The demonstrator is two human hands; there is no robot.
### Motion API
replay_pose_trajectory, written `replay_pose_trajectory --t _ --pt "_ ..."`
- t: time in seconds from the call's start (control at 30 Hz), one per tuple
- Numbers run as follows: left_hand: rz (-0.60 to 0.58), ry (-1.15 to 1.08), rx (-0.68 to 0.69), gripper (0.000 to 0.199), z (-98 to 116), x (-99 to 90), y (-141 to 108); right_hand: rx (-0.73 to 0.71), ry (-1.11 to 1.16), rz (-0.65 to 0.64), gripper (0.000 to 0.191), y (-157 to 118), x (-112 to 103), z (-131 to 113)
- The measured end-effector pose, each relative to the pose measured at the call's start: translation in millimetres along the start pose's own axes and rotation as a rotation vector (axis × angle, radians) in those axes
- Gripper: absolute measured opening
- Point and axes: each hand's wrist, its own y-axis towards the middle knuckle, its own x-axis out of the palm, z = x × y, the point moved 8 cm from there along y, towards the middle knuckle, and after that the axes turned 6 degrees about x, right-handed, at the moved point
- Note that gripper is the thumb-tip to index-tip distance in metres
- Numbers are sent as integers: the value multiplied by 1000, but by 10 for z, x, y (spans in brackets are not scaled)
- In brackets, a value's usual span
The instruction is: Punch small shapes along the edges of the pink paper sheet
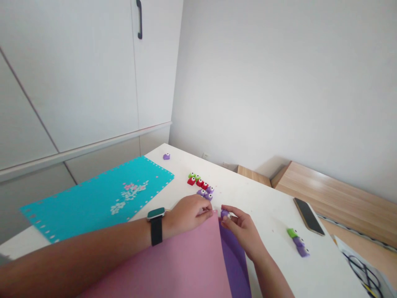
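Note:
My left hand (192, 210), with a watch (156, 225) on its wrist, pinches the far corner of a pink paper sheet (173, 265). Between the thumb and fingers of my right hand (243, 229) is a small purple craft punch (224, 213) with a round white eye, close beside that corner. Whether the punch touches the paper is hard to make out. Under the pink sheet, a purple sheet (235, 258) shows along the right side. Just beyond my left hand sits a cluster of similar punches: purple ones (208, 196), red ones (200, 183) and green ones (194, 176).
At left lies a blue sheet (93, 203) with holes along its edges and small paper cutouts (133, 191) on it. One purple punch (166, 156) sits near the table's far corner. On the right are a green punch (292, 232), purple punches (301, 246) and a phone (308, 216).

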Motion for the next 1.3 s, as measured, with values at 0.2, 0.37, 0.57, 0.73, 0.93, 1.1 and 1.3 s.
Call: replay_pose_trajectory --t 0.2,0.37,0.57,0.73,0.93,1.1,1.3 --pt "-16 -111 -69 32 -35 -14 24 -110 -48 20 44 -22 30 16" --pt "-10 -164 -81 32 -24 -29 19 -67 -105 96 52 -21 -18 31" --pt "6 -196 -61 28 44 -79 23 -20 -117 109 59 -9 -36 41" --pt "13 -190 -56 25 36 -80 20 -54 -121 133 57 -17 -71 1" --pt "11 -193 -60 27 43 -91 22 -54 -110 98 54 -40 -43 -43" --pt "3 -220 -67 27 67 -87 19 -60 -99 62 51 -39 24 -36" --pt "18 -266 -76 34 66 -105 18 -63 21 1 46 -47 88 -80"
